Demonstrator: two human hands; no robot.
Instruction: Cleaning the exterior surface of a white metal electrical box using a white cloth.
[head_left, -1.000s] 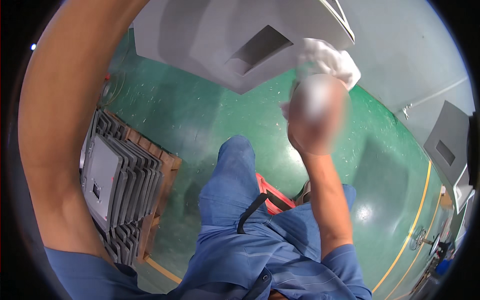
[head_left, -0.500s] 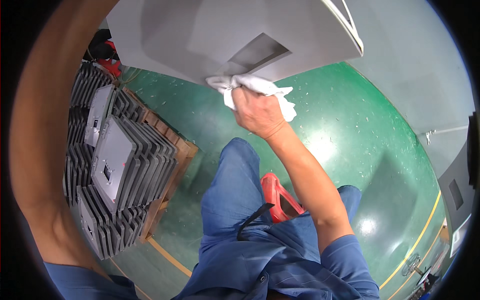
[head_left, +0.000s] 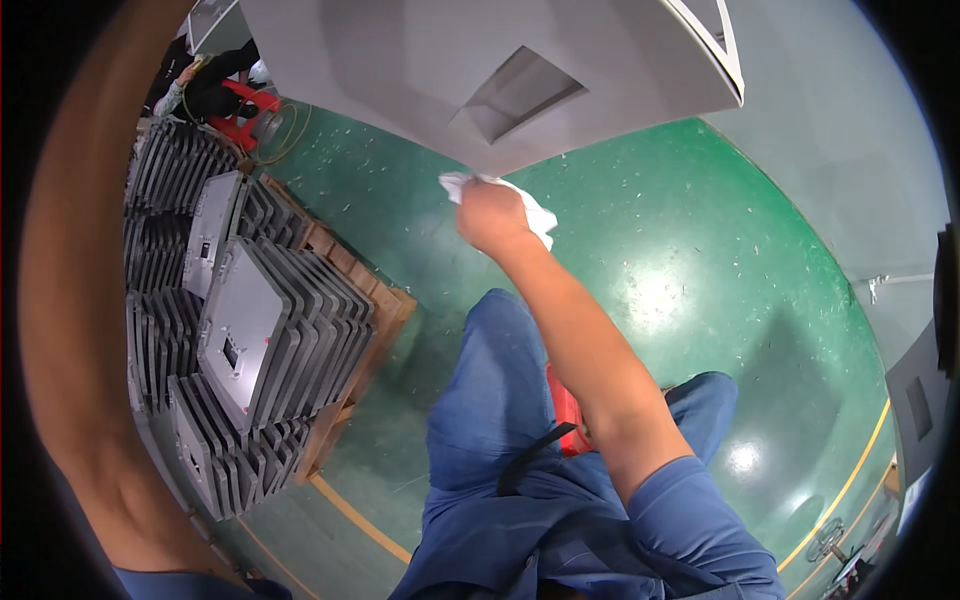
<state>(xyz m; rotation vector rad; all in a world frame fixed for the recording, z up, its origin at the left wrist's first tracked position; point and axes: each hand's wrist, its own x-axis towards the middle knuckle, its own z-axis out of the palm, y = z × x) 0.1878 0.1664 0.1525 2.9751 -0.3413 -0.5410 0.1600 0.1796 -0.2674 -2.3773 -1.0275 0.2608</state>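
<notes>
Right hand (head_left: 492, 215) pressing a white cloth (head_left: 530, 208) against the grey panel (head_left: 480, 70).

The hand is gripping the cloth at the panel's near edge; the left arm (head_left: 75, 300) is rising far left, its hand probably out of view, grip unknowable.

The grey panel (head_left: 400, 60) filled the space overhead, its lower edge right above the right hand (head_left: 492, 215) and the white cloth (head_left: 535, 215) bunched against it. Below and to the right of that hand the green floor (head_left: 700, 260) lay open toward a grey wall (head_left: 860, 150). To the left, finned grey metal housings (head_left: 250, 340) stacked on a wooden pallet (head_left: 375, 330) blocked the way. The raised left arm (head_left: 70, 300) closed off the far left side.
</notes>
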